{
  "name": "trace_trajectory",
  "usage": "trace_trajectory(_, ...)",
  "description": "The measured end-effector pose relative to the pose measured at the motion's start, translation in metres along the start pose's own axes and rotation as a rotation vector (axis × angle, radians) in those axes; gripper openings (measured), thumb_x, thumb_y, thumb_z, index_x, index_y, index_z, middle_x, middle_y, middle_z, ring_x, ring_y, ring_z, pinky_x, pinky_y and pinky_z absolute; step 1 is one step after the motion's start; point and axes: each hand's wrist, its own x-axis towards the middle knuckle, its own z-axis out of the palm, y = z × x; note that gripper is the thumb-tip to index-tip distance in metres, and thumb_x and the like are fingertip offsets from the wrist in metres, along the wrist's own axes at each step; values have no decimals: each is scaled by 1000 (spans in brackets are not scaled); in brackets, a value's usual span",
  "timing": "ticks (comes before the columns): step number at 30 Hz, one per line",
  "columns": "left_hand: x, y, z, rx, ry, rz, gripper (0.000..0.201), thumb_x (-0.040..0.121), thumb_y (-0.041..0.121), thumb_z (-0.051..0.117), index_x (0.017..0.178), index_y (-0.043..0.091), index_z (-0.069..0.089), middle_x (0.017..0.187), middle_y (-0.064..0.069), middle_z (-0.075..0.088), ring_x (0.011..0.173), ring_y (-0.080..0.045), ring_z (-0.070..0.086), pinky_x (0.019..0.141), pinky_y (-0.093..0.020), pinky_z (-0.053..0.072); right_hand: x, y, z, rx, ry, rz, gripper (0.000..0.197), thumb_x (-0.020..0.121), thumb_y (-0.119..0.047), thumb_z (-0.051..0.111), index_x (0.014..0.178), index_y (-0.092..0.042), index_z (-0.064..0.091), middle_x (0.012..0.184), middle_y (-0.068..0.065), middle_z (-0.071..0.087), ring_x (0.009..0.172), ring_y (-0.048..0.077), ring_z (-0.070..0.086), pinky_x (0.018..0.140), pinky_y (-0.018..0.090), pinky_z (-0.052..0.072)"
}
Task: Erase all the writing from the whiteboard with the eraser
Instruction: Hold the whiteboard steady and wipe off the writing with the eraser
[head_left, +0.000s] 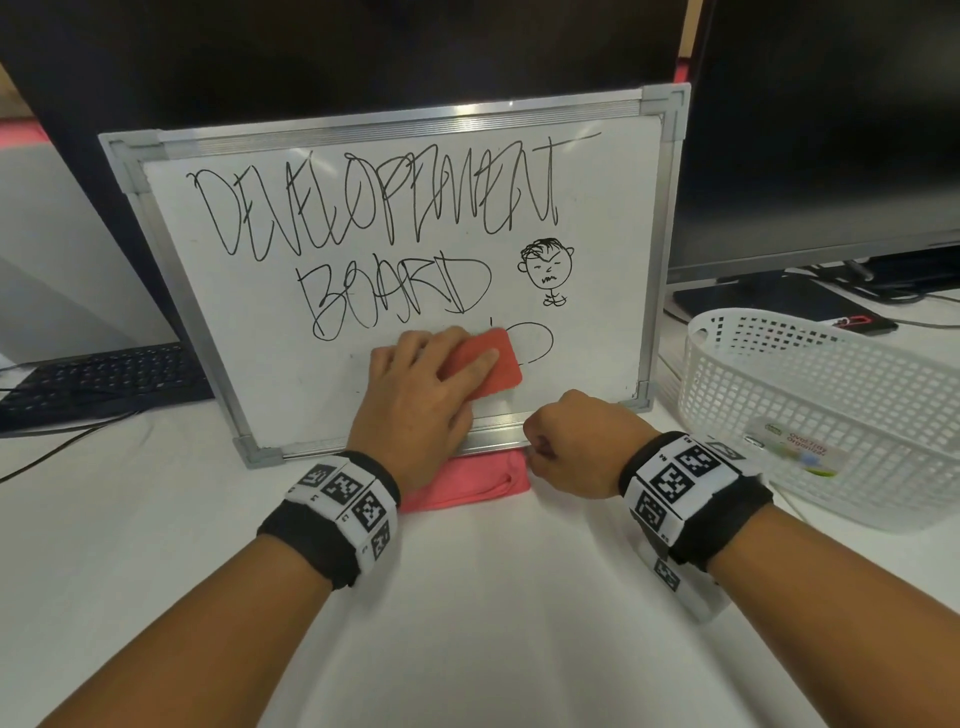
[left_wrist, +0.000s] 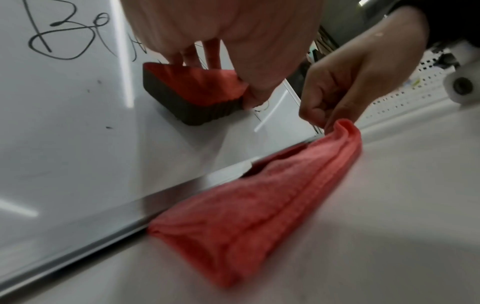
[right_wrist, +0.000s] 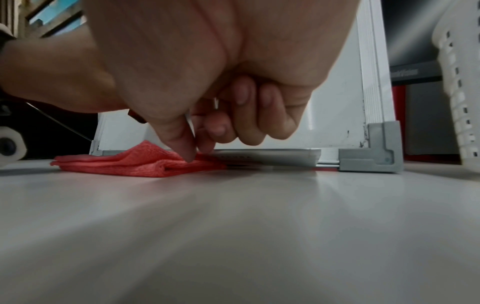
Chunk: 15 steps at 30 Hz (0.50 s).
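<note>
White table, smooth, lots of room in front. Whiteboard leans up. Left hand holds soft red eraser flat on board, writing above fingers. Right hand, fingers curled, pinches fuzzy pink cloth at board's bottom edge.

a red-backed eraser with dark felt pressed flat on the lower part of a propped-up, silver-framed whiteboard, black scrawled lettering above still unerased.

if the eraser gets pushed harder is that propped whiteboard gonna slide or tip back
The aluminium-framed whiteboard leans back against a dark monitor, so tipping looks unlikely. Its bottom edge sits on a folded red cloth, probably limiting sliding. The right hand holds that edge, likely steadying it against the left hand pressing the red eraser.
</note>
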Motion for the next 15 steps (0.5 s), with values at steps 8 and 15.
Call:
trace_trajectory(8, 0, 4, 5, -10, -33, 68, 53, 82, 27, 67, 134, 30, 58, 137, -4, 52, 112, -35, 48, 90, -48, 37, 0, 2, 1, 2, 12, -14, 26, 94, -35, 52, 72, -23, 49, 74, 0, 47, 71, 30, 59, 59, 29, 39)
trace_trajectory(15, 1, 2, 0, -4, 21, -7, 52, 85, 28, 67, 136, 27, 57, 138, -7, 51, 114, -36, 48, 89, -48, 38, 1, 2, 1, 6, 6, -19, 28, 95, -38, 52, 71, -22, 50, 74, 1, 48, 72, 30, 60, 59, 29, 40)
